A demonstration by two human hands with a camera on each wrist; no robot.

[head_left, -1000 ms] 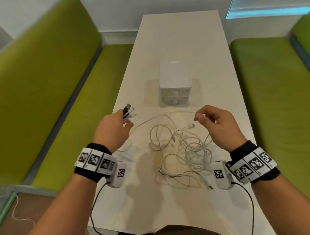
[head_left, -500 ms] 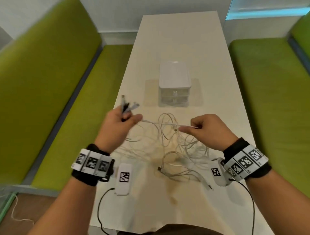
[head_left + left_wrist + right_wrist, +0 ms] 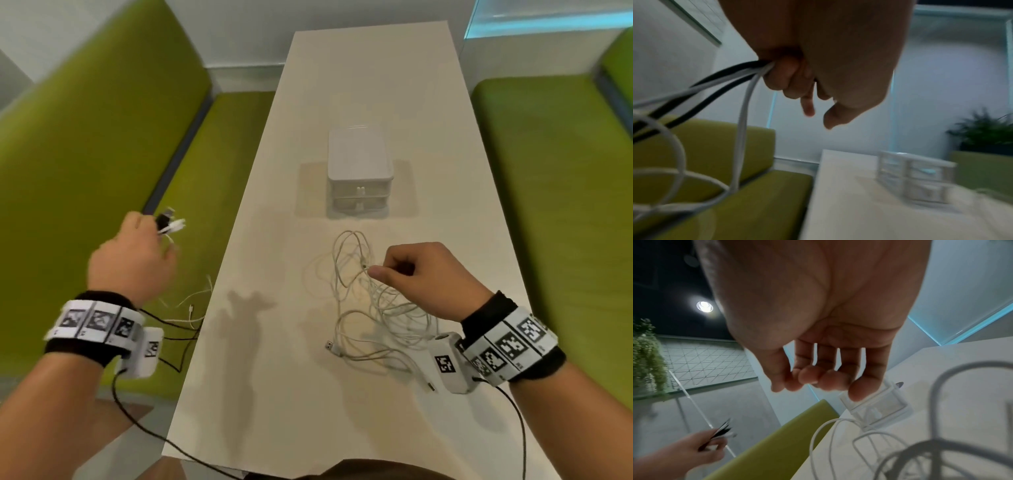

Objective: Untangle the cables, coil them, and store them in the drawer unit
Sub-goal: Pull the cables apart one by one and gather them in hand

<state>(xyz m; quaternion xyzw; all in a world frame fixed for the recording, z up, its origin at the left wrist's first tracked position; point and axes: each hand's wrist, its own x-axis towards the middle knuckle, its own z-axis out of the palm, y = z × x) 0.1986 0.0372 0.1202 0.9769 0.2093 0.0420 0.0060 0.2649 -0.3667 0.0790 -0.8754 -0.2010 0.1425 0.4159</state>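
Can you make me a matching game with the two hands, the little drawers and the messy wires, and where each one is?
Things:
1. left hand
2. right hand
3. drawer unit
4. cable tangle

Places:
A. lying on the table, near side
B. out over the green bench
C. standing mid-table, drawers closed
D. above the tangle

Pairs: 1-B, 2-D, 3-C, 4-A

Left hand blurred in head view; plug ends above fist smeared, type unreadable. Held cables run off left wrist frame's left edge. Drawer unit blurred there. Whether right hand pinches any strand of cable tangle: cannot tell.
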